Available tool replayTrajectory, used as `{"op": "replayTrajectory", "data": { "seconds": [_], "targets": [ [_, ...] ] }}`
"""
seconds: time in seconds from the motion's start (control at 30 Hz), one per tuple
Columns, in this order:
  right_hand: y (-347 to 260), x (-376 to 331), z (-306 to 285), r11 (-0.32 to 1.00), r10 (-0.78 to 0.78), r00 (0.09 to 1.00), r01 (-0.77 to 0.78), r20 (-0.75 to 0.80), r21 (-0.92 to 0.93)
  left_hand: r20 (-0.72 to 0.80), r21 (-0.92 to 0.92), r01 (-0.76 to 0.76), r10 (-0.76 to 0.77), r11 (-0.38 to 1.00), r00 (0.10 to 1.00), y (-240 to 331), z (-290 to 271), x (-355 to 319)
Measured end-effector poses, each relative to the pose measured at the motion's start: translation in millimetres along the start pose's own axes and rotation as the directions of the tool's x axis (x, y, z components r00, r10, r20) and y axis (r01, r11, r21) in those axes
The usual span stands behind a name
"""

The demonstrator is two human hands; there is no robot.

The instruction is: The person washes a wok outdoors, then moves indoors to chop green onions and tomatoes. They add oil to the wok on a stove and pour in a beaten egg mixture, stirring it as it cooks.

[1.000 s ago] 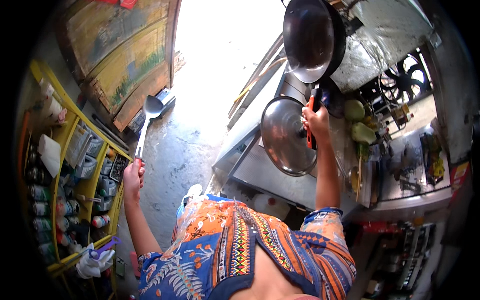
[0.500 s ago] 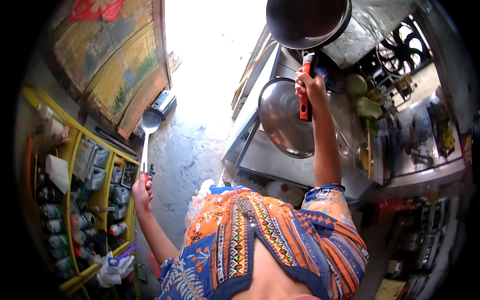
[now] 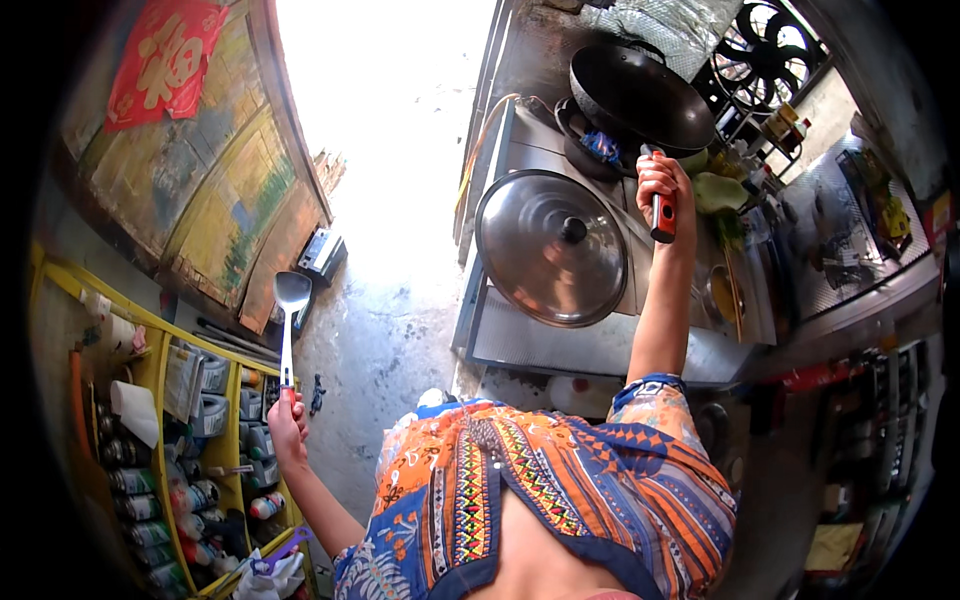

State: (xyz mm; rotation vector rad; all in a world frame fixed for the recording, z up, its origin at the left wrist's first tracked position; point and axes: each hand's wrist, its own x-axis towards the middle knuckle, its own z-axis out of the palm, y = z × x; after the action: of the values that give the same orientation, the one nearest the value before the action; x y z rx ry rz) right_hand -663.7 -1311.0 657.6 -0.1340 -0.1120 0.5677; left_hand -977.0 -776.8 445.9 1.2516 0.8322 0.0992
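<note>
My right hand (image 3: 662, 180) grips the red and black handle of a dark wok (image 3: 645, 100), holding it tilted above a gas burner (image 3: 590, 150). Blue flame (image 3: 603, 147) shows beside the wok's lower left side. My left hand (image 3: 289, 420), out to the left, is closed around the red end of a long-handled metal spatula (image 3: 291, 292), its broad head pointing up and away from me. On the counter (image 3: 560, 340), left of my right forearm, lies a round steel lid (image 3: 540, 250) with a black knob, touched by neither hand.
Right of the burner stand a pale green bowl (image 3: 718, 193), bottles and a pan with chopsticks (image 3: 722, 295). A black fan (image 3: 765, 55) sits at the far right. Yellow shelves (image 3: 225, 420) full of bottles line the left, below a painted wooden door (image 3: 200, 190).
The wok in my right hand has moved right in the picture, and the burner flame beside it shows more fully. My left hand still holds the spatula, now slightly lower in view.
</note>
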Motion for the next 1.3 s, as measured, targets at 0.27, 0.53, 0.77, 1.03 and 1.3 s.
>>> {"op": "replayTrajectory", "data": {
  "seconds": [0.27, 0.53, 0.77, 1.03, 1.3],
  "targets": [
    [-8.9, -4.4, -12.5, 0.994, 0.021, 0.999, -0.018, -0.029, 0.112, 0.087, 0.015, 0.001, -0.003, 1.000, 0.996, 16.3, 31.9, -0.8],
    [-10.7, 5.9, -10.0, 0.980, 0.033, 0.999, -0.031, -0.002, 0.197, 0.169, 0.208, -0.217, 0.184, 0.954, 0.968, 88.1, 83.9, -22.8],
    [20.6, -16.1, 11.4, 0.978, -0.169, 0.974, 0.146, -0.153, -0.147, 0.455, 0.085, -0.522, 0.433, 0.849, 0.778, 169.3, 204.8, 1.0],
    [6.5, -30.6, -8.9, 0.983, -0.119, 0.993, 0.119, 0.003, -0.143, 0.677, 0.156, -0.982, 0.713, 0.103, 0.183, 235.1, 392.3, 18.0],
    [5.9, -30.2, -41.0, 0.870, -0.396, 0.917, 0.357, -0.049, -0.340, 0.824, 0.340, -0.734, 0.562, -0.589, -0.069, 226.4, 530.3, 6.5]
  ]
}}
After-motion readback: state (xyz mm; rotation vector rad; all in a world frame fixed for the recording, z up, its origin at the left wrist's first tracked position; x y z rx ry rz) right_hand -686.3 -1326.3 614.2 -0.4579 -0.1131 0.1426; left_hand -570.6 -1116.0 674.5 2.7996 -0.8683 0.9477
